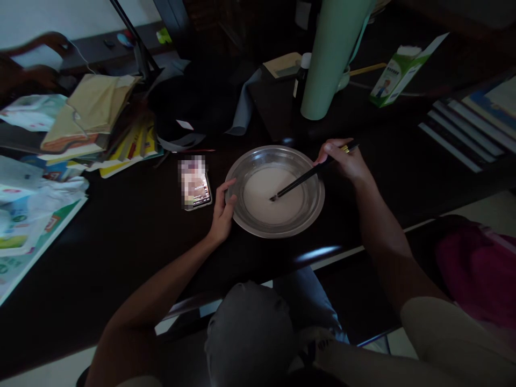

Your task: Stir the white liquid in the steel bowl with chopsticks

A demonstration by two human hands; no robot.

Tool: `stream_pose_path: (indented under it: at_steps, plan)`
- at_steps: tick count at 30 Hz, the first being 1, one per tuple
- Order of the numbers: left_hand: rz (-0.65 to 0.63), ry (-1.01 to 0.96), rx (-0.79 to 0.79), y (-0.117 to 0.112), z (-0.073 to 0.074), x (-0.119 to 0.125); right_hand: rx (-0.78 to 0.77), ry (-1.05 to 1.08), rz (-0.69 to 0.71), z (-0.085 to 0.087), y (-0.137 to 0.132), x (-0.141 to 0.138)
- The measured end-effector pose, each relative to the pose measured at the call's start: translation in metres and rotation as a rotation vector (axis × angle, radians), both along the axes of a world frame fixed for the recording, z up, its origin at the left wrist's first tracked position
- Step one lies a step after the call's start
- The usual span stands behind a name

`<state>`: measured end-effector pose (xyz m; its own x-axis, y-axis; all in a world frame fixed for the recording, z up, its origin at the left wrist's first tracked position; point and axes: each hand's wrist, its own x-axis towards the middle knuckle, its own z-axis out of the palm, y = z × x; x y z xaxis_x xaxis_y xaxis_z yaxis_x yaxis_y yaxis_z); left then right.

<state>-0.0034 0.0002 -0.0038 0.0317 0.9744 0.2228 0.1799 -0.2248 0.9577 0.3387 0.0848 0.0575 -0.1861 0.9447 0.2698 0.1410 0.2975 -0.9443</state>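
Metal bowl point(278, 234) stands on the dark desk point(153, 242), in front of the person, and contains a pale liquid point(262, 185). Left hand point(223, 215) grasps the left rim, fingers over the edge; right hand point(342, 158) is closed around the upper part of a slim black stick point(306, 176), whose lower tip meets the liquid near the middle. Whether the right fingertips also touch the rim cannot be told. A phone point(197, 185), screen lit, lies just beside the left hand, to its left; a tall green flask point(332, 59) stands on the far side, right of the bowl. Hazards, as judged: brisk strokes of the stick could splash liquid onto the phone; left-hand pressure on the rim could tip the bowl; a slack right-hand hold could let the stick slip in.
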Motion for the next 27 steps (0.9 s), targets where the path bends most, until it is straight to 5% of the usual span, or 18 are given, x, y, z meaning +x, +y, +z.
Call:
stream_pose_path:
  at_steps: [4, 11, 17, 23, 27]
  plan:
    - [-0.003, -0.005, -0.005, -0.0002, 0.0003, 0.0004, -0.039, -0.032, 0.118, 0.003, -0.0025, -0.0057]
    - [0.004, 0.006, -0.006, -0.0001, 0.0026, 0.0007, -0.02, 0.0, -0.051, 0.0, 0.0003, -0.0026]
    - [-0.004, -0.002, -0.013, -0.0002, 0.0007, 0.0, -0.062, -0.013, 0.116, 0.0034, -0.003, -0.0085]
    - [-0.013, -0.008, -0.004, 0.0006, -0.0015, -0.0002, -0.022, 0.006, -0.028, 0.0017, -0.0005, -0.0042]
    - [-0.001, -0.011, -0.004, 0.0003, -0.0016, 0.0, -0.03, -0.002, 0.047, 0.0028, -0.0021, -0.0049]
